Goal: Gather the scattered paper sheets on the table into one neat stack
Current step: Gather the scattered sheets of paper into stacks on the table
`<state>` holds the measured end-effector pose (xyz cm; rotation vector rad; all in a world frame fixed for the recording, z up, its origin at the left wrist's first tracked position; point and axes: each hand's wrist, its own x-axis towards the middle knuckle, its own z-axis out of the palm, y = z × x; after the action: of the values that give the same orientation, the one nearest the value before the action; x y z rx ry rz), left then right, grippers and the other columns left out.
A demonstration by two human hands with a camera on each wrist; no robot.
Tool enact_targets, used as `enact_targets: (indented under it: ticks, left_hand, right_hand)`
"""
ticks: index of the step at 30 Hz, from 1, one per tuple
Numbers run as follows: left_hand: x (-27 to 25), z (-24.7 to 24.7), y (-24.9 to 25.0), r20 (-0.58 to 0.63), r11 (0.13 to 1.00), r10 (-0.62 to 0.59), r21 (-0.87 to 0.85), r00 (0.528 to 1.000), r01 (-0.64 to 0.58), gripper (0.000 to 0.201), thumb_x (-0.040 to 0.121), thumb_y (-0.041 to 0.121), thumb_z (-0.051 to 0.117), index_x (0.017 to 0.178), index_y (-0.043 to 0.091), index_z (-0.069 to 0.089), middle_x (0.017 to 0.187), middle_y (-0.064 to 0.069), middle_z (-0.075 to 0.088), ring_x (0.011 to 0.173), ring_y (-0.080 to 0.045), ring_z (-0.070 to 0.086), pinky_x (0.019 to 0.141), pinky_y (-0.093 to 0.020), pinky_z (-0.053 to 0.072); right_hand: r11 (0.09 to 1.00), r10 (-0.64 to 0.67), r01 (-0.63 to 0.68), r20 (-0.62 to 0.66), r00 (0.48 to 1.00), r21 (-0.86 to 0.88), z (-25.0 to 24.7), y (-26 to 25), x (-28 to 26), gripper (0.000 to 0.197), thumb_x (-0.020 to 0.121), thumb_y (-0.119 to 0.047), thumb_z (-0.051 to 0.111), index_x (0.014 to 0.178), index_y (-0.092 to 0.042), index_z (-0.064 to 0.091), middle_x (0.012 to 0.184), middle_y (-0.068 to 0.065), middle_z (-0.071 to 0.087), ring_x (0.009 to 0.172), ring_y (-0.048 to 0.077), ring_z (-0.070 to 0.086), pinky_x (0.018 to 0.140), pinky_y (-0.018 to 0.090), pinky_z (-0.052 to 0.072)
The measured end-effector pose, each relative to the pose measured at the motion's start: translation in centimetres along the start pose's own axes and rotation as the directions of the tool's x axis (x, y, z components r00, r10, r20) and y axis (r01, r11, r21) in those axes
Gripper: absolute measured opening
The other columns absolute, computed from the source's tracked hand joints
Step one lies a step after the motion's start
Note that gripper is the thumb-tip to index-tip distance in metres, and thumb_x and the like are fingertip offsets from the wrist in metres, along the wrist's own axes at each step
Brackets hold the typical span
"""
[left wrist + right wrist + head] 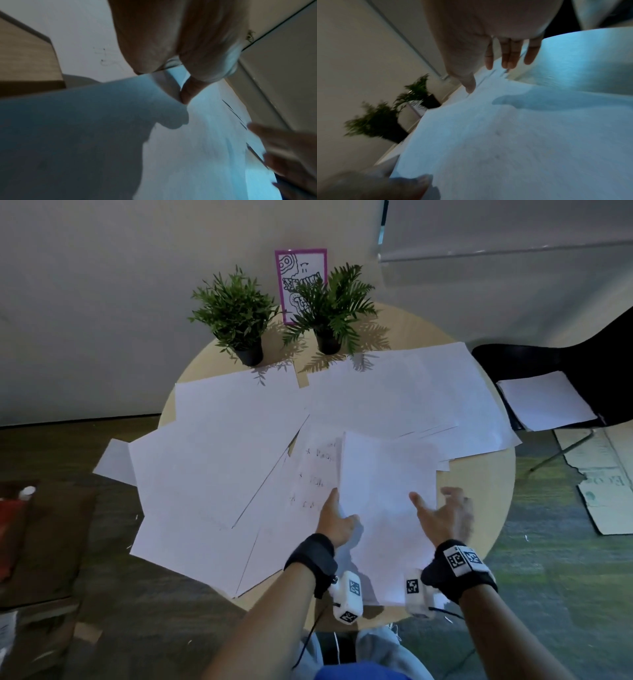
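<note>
Many white paper sheets lie scattered and overlapping on the round wooden table [493, 491], with large ones at the left [219, 467] and the back right [411, 395]. My left hand [337, 518] pinches the left edge of a raised sheet [387, 501], thumb on top. Under it lies a sheet with handwriting [315, 470]. My right hand [442, 515] hovers at the raised sheet's right edge, fingers spread and blurred, holding nothing. The left wrist view shows the left hand's fingers [187, 93] closed on the paper [205, 148]. In the right wrist view, straight fingers [510, 56] reach over the sheet [505, 135].
Two potted plants [236, 316] [330, 306] and a pink-framed card [299, 278] stand at the table's back edge. A black chair at the right carries a paper pile [544, 400]. Cardboard [603, 484] lies on the floor. One sheet [113, 462] overhangs the left edge.
</note>
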<state>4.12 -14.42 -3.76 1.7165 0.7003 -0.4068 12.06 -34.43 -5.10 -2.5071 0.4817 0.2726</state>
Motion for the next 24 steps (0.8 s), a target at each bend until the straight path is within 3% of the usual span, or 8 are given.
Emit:
enact_targets:
  ticks: [2, 4, 7, 11, 14, 17, 20, 24]
  left_hand:
    - [-0.1, 1.0, 0.2, -0.013, 1.0, -0.004, -0.007, 1.0, 0.004, 0.068, 0.095, 0.01, 0.057, 0.153, 0.009, 0.021, 0.157, -0.005, 0.026, 0.148, -0.023, 0.02, 0.113, -0.029, 0.022]
    - [-0.8, 1.0, 0.7, -0.053, 0.997, 0.079, -0.006, 0.995, -0.08, 0.053, 0.094, 0.005, 0.056, 0.143, 0.008, 0.035, 0.142, 0.001, 0.04, 0.138, -0.019, 0.034, 0.103, -0.02, 0.026]
    - [-2.6, -1.7, 1.6, -0.105, 0.99, 0.127, -0.051, 0.986, -0.133, 0.054, 0.095, 0.0, 0.053, 0.144, 0.005, 0.034, 0.129, 0.01, 0.032, 0.121, -0.005, 0.031, 0.098, -0.011, 0.024]
    - [-3.3, -8.8, 0.0, -0.218, 0.964, 0.217, -0.105, 0.952, -0.243, 0.043, 0.089, -0.006, 0.059, 0.126, 0.014, 0.051, 0.127, 0.004, 0.058, 0.116, -0.015, 0.056, 0.105, -0.032, 0.043]
    - [-3.5, -14.5, -1.7, -0.294, 0.957, 0.165, -0.182, 0.941, -0.224, 0.049, 0.088, -0.01, 0.063, 0.126, 0.018, 0.05, 0.122, 0.005, 0.061, 0.107, -0.01, 0.061, 0.097, -0.029, 0.042]
    - [-3.4, -19.6, -4.4, -0.329, 0.951, 0.102, -0.245, 0.939, -0.189, 0.059, 0.085, 0.002, 0.072, 0.136, 0.02, 0.049, 0.137, 0.0, 0.057, 0.125, -0.02, 0.055, 0.107, -0.042, 0.04]
    - [-2.1, -22.8, -8.8, -0.394, 0.96, 0.026, -0.246, 0.919, -0.133, 0.073, 0.073, 0.027, 0.082, 0.138, 0.03, 0.048, 0.145, 0.001, 0.052, 0.136, -0.026, 0.045, 0.113, -0.052, 0.034]
    - [-3.0, -23.3, -8.4, -0.429, 0.974, -0.025, -0.214, 0.903, -0.075, 0.041, 0.084, 0.001, 0.071, 0.108, 0.032, 0.057, 0.126, 0.0, 0.062, 0.121, -0.025, 0.054, 0.11, -0.047, 0.039]
  right_hand:
    - [0.992, -0.129, 0.13, -0.061, 0.99, -0.002, 0.0, -1.5, 0.0, 0.054, 0.077, -0.053, 0.073, 0.117, -0.022, 0.052, 0.119, 0.01, 0.054, 0.111, 0.034, 0.054, 0.094, 0.049, 0.047]
    - [0.976, -0.215, 0.216, -0.035, 0.976, 0.012, 0.2, -2.9, 0.4, 0.046, 0.083, -0.045, 0.073, 0.118, -0.02, 0.055, 0.12, 0.009, 0.055, 0.111, 0.031, 0.053, 0.093, 0.044, 0.047]
    - [0.981, -0.182, 0.179, 0.021, 0.983, 0.079, 0.7, -4.5, 1.2, 0.047, 0.087, -0.045, 0.067, 0.121, -0.015, 0.056, 0.121, 0.009, 0.057, 0.111, 0.031, 0.056, 0.092, 0.041, 0.045]
    - [0.992, -0.096, 0.088, 0.099, 0.99, 0.086, 2.0, -6.1, 0.7, 0.056, 0.089, -0.044, 0.065, 0.13, -0.007, 0.053, 0.13, 0.014, 0.057, 0.119, 0.032, 0.055, 0.095, 0.037, 0.041]
    - [0.996, -0.081, 0.087, 0.144, 0.986, -0.033, 3.4, -7.0, -0.4, 0.083, 0.079, -0.065, 0.066, 0.137, -0.009, 0.047, 0.135, 0.013, 0.054, 0.126, 0.032, 0.049, 0.104, 0.042, 0.042]
    - [0.98, -0.097, 0.118, 0.136, 0.986, -0.16, 4.9, -8.2, -1.6, 0.11, 0.061, -0.08, 0.069, 0.139, -0.009, 0.04, 0.135, 0.011, 0.052, 0.129, 0.03, 0.045, 0.106, 0.046, 0.042]
    - [0.975, -0.071, 0.1, 0.145, 0.987, -0.197, 6.3, -9.7, -2.5, 0.118, 0.059, -0.069, 0.081, 0.144, -0.006, 0.029, 0.141, 0.015, 0.047, 0.134, 0.031, 0.041, 0.107, 0.045, 0.042]
    - [0.993, 0.1, -0.114, 0.282, 0.954, 0.033, 7.5, -11.3, -3.0, 0.111, 0.078, -0.035, 0.083, 0.155, -0.01, 0.007, 0.159, 0.018, 0.023, 0.145, 0.037, 0.026, 0.117, 0.049, 0.027]
